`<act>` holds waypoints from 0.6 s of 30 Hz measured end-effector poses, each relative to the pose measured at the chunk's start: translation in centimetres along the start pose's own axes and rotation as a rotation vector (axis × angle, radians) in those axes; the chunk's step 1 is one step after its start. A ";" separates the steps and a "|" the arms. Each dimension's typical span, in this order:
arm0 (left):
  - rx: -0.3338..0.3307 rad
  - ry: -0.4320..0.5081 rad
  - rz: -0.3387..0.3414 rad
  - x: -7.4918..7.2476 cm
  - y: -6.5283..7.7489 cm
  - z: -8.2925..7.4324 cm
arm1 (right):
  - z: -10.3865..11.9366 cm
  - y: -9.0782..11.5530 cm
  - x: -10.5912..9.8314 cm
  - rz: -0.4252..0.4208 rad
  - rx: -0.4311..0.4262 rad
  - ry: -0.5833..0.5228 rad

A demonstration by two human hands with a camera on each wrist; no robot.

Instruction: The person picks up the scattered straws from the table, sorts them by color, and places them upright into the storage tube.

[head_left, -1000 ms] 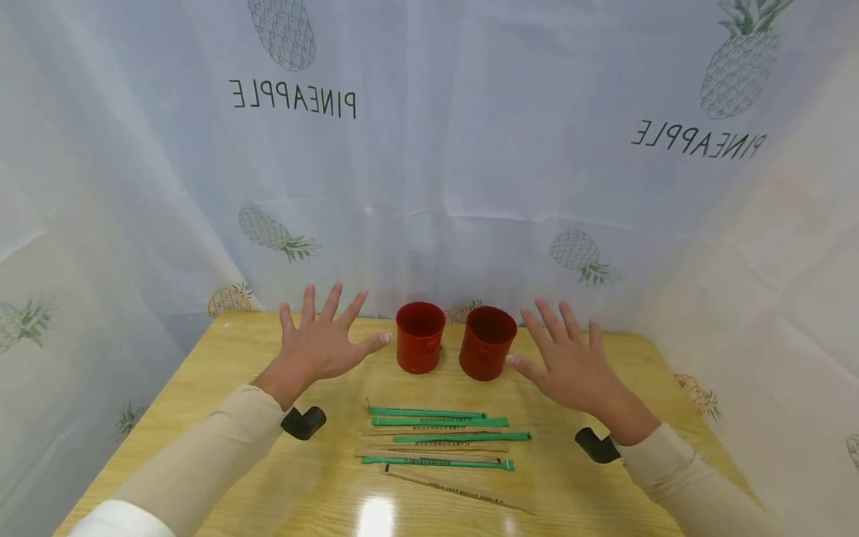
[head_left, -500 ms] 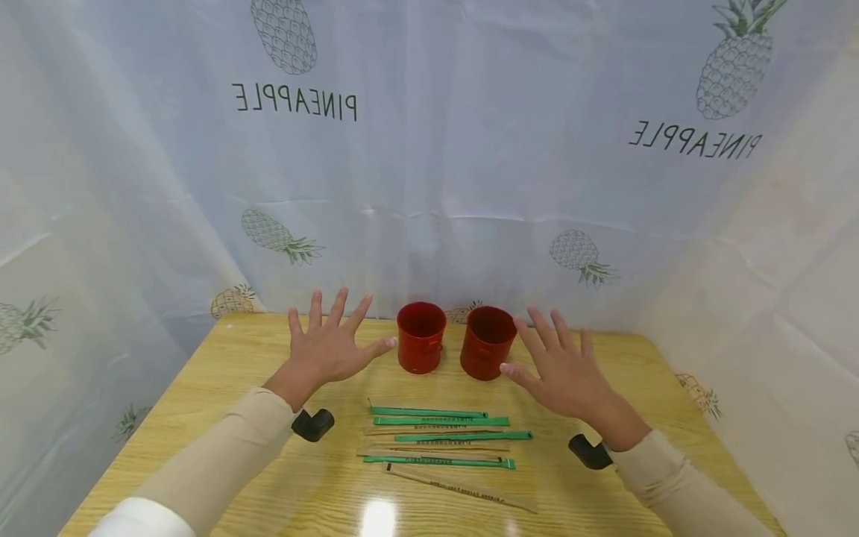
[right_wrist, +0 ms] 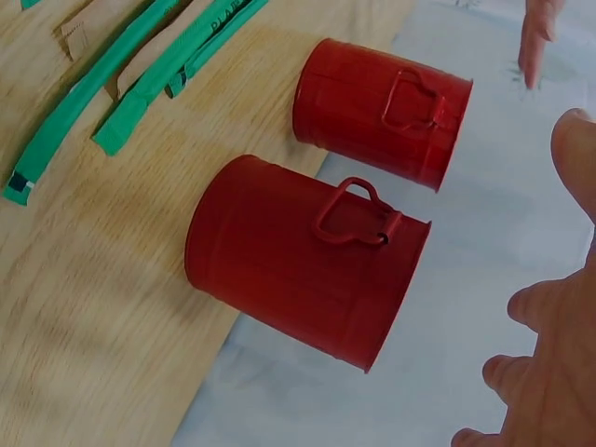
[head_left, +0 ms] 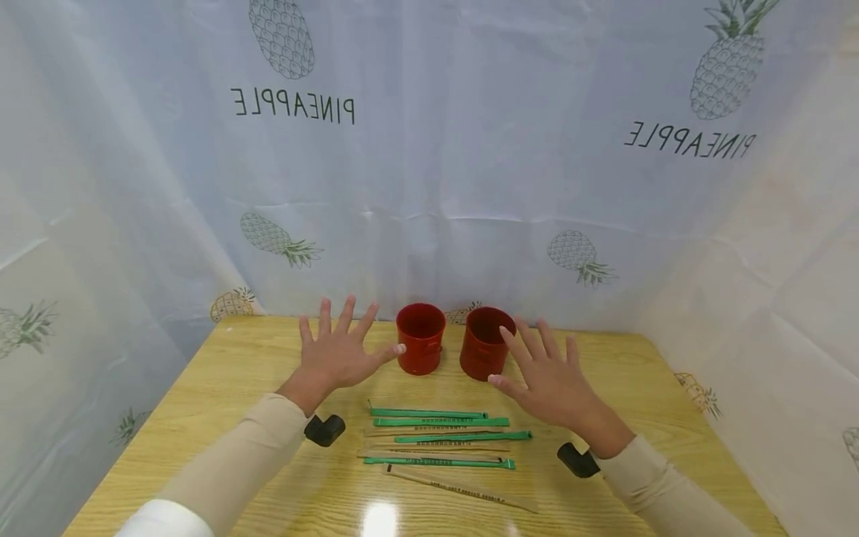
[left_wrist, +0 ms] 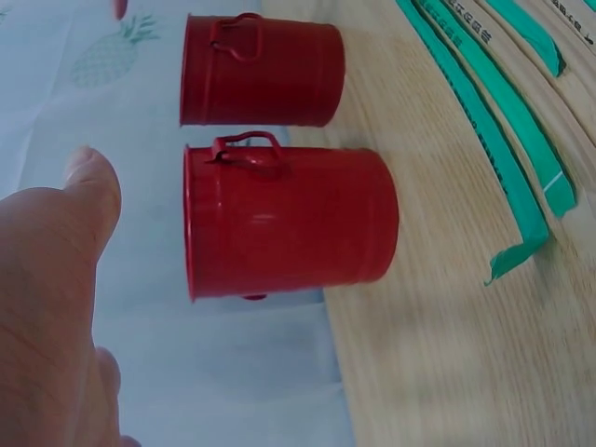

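Grip on the left (head_left: 340, 358): fingers spread wide, nothing held.
Grip on the right (head_left: 553, 382): same deal, spread and bare.
Left cup (head_left: 420, 359): red, upright, just right of the left grip's thumb, looks untouched.
Right cup (head_left: 480, 359): also red and upright, just past the right grip's thumb; a gap shows in that wrist view.
Green strips (head_left: 439, 422): lying between the grips, nearer the person, mixed in with the brown strips (head_left: 462, 489). Can't tell what's inside.
Both grips: I'd call this the hovering, pre-grab stage. Taking a cup would need a small reach and a curl of the fingers; taking a strip, a pull back and a pinch.
Tabletop (head_left: 590, 511): wooden, below both grips, with a pineapple curtain (head_left: 429, 179) beyond them.
Snags: strips lie so close that neighbours might drag along, and the right grip's fingers hide some cup rim.
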State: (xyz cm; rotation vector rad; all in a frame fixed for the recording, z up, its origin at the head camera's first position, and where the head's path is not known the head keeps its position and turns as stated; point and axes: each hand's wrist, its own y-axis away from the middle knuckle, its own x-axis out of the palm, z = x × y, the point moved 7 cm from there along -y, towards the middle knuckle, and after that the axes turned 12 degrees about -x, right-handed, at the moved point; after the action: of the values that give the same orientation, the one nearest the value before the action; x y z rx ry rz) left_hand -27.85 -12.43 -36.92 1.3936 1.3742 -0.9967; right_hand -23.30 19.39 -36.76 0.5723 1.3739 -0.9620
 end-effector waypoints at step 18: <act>0.017 0.032 0.027 2.3 -0.8 -1.5 | 1.6 0.1 2.1 -0.021 -0.038 -0.039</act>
State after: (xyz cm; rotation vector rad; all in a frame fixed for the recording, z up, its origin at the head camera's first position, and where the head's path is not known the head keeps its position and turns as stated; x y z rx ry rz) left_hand -28.56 -10.40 -38.79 1.4427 1.3693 -0.9747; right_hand -22.46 17.66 -38.60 0.5087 1.3626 -0.9567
